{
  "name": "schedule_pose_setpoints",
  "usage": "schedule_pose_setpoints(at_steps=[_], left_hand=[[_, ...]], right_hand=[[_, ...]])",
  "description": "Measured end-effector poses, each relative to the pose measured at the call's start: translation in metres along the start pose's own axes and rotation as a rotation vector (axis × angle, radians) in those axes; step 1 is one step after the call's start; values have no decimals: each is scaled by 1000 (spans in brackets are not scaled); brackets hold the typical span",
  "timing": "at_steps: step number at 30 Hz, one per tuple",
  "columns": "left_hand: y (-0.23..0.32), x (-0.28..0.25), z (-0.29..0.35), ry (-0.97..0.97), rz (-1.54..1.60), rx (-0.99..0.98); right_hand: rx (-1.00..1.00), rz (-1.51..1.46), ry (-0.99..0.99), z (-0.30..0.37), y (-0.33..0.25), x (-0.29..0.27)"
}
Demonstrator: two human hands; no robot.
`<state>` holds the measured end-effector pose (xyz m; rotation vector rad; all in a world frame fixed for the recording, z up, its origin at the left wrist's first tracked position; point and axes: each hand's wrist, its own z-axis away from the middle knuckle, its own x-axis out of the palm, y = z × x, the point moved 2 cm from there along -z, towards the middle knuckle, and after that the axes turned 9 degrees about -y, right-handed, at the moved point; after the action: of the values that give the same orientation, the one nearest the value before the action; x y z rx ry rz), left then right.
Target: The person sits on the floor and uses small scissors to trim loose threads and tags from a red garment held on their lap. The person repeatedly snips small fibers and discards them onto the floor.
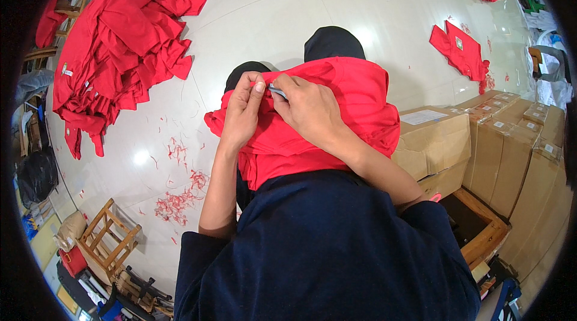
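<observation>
1. The cloth (360,89) lies at twelve o'clock from the navy top (324,249).
2. The left hand (243,104) pinches it; the right hand (311,110), at three o'clock, grips a small tool (277,91).
3. The step seems thread trimming; the next move calls for taut cloth.

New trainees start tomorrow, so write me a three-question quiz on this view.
1. Which hand holds the small grey tool, and what does the other pinch?
2. True or false: the cardboard boxes stand on the person's left.
3. The big pile of red shirts lies on: A) a wooden stool; B) the tiled floor; C) cardboard boxes.

Key: 1. The right hand; the left hand pinches the red garment. 2. False: the cardboard boxes stand right. 3. B.
</observation>
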<state>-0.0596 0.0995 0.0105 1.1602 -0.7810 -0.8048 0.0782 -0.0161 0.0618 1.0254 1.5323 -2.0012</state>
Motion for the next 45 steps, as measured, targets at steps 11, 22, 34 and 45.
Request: schedule_pose_setpoints(at_steps=[11, 22, 34, 45], left_hand=[[-1, 1, 0, 3, 0, -3], [-42, -132, 77, 655, -222, -89], [-97, -222, 157, 596, -731, -262], [-4, -19, -27, 32, -844, -48]], right_hand=[[8, 56, -18, -2, 0, 3], [207, -171, 370, 12, 53, -39], [341, -157, 271, 8, 107, -80], [331, 88, 75, 5, 91, -65]])
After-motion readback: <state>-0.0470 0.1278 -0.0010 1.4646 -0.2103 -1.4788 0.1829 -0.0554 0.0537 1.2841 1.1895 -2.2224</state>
